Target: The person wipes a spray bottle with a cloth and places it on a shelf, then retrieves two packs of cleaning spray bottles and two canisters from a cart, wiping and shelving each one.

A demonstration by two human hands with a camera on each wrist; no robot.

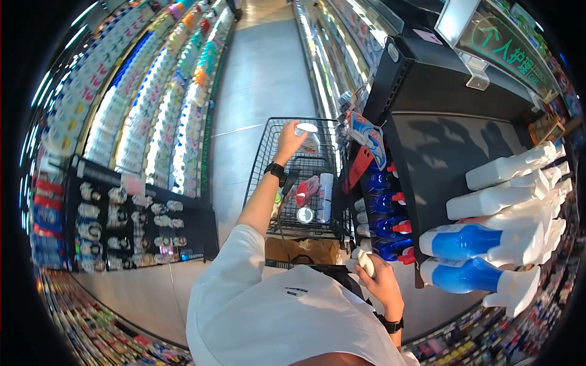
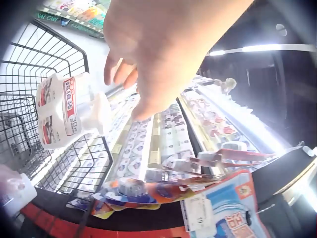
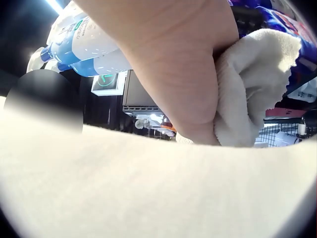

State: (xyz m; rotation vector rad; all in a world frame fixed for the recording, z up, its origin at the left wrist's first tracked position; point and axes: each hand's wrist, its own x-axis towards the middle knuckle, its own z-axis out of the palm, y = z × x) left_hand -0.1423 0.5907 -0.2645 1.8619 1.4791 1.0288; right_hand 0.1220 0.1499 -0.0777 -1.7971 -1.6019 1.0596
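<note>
My left hand (image 1: 290, 141) is over the far part of the cart, beside a white round top (image 1: 306, 128). In the left wrist view, a white bottle (image 2: 58, 111) with a red-edged label lies tilted beside the left hand (image 2: 153, 54); its fingers are loosely bent, with a visible gap to the bottle. Near the cart's handle, my right hand (image 1: 383, 285) grips a bunched cream cloth (image 1: 366, 263). The right wrist view shows the cloth (image 3: 252, 84) against the right hand (image 3: 173, 64), whose fingertips are hidden.
The black wire cart (image 1: 255, 177) holds a white spray can (image 1: 326, 196), a pink-red pack (image 1: 307, 191) and a round lid (image 1: 305, 215). White trigger bottles (image 1: 497, 201) and blue bottles (image 1: 381, 203) stand on the right. Stocked shelves (image 1: 140, 110) line the aisle's left side.
</note>
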